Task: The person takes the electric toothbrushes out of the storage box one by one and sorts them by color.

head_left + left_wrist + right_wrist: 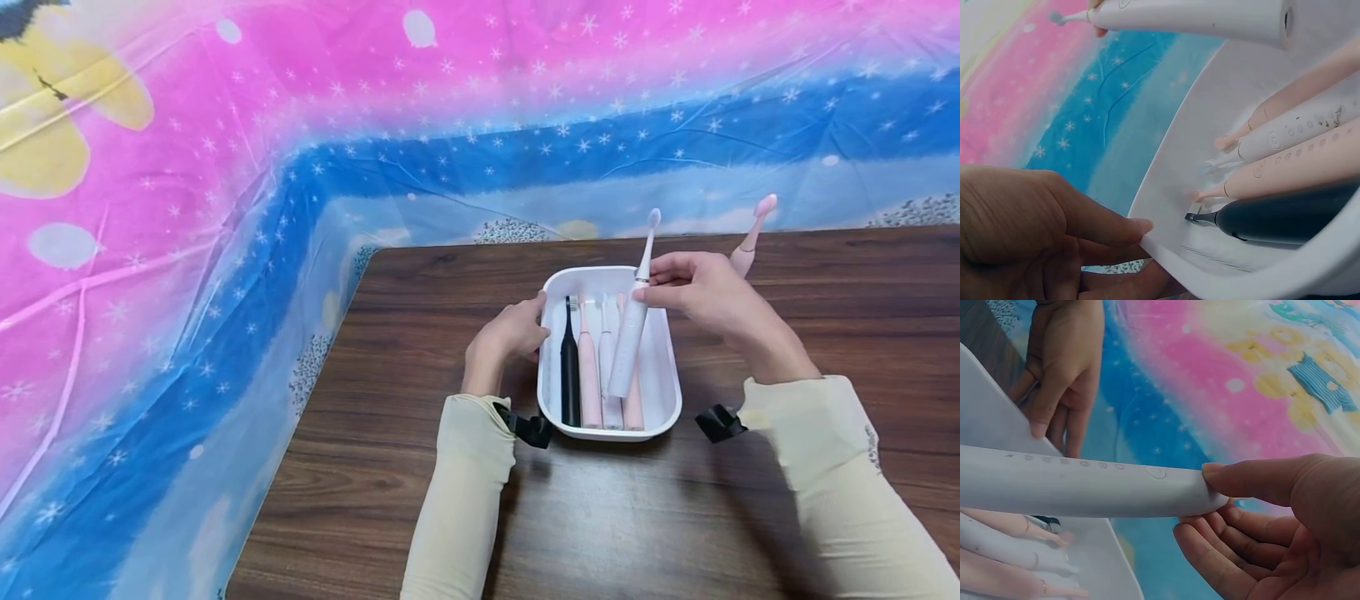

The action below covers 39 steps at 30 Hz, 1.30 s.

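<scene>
My right hand (712,296) pinches a white electric toothbrush (629,346) near its neck, thumb on one side and fingers on the other. The brush tilts over the white tray (660,392), head upward. In the right wrist view, the thumb lies on the handle's upper end. My left hand (513,329) grips the tray's left rim between thumb and fingers, as the left wrist view also shows. Inside the tray lie side by side a black toothbrush (570,379), a pink toothbrush (589,383), a white toothbrush (1297,125) and another pink toothbrush (1304,94).
Behind my right hand, a further pink toothbrush (750,237) shows its head and upper handle, the rest hidden by the hand. Tray and hands are over a dark wooden table (375,467). A patterned pink and blue cloth (465,158) hangs beyond its back and left edges.
</scene>
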Each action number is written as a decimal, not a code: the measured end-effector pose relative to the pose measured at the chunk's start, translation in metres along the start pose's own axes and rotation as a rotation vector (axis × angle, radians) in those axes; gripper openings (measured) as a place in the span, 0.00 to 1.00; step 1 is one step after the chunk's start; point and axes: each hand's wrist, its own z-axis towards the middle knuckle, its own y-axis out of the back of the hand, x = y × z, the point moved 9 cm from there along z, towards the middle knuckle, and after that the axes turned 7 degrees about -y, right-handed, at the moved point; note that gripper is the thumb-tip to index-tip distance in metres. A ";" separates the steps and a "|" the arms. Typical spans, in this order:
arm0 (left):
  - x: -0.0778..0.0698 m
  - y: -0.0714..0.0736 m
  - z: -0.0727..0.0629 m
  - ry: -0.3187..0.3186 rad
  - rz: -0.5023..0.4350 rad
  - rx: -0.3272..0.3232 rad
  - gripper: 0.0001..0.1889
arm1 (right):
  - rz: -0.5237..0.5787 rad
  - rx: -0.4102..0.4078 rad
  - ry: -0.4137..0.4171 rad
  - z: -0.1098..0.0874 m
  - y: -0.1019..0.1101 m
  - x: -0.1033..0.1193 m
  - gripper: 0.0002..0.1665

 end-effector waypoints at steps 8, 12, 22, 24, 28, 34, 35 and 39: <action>0.000 -0.001 -0.001 0.003 -0.015 0.001 0.34 | 0.035 -0.022 -0.009 -0.005 0.016 -0.002 0.28; 0.000 -0.001 -0.001 0.001 -0.010 -0.002 0.34 | 0.096 -0.021 -0.039 -0.006 0.022 -0.006 0.24; 0.001 -0.001 0.000 0.001 0.002 -0.005 0.34 | 0.027 -0.094 -0.031 -0.013 0.040 -0.008 0.31; 0.001 -0.001 0.000 0.002 0.004 -0.005 0.34 | 0.036 -0.099 -0.027 -0.013 0.042 -0.010 0.31; 0.001 0.000 0.000 -0.002 0.004 -0.006 0.34 | 0.049 -0.103 -0.039 -0.014 0.048 -0.014 0.31; 0.000 -0.001 -0.001 0.002 -0.007 -0.005 0.33 | -0.023 -0.104 -0.056 -0.017 0.058 -0.018 0.36; 0.000 -0.001 0.000 0.000 -0.006 -0.005 0.34 | -0.035 -0.109 -0.056 -0.018 0.060 -0.019 0.36; 0.000 0.000 0.000 -0.006 -0.001 -0.007 0.33 | -0.028 -0.123 -0.055 -0.020 0.067 -0.021 0.37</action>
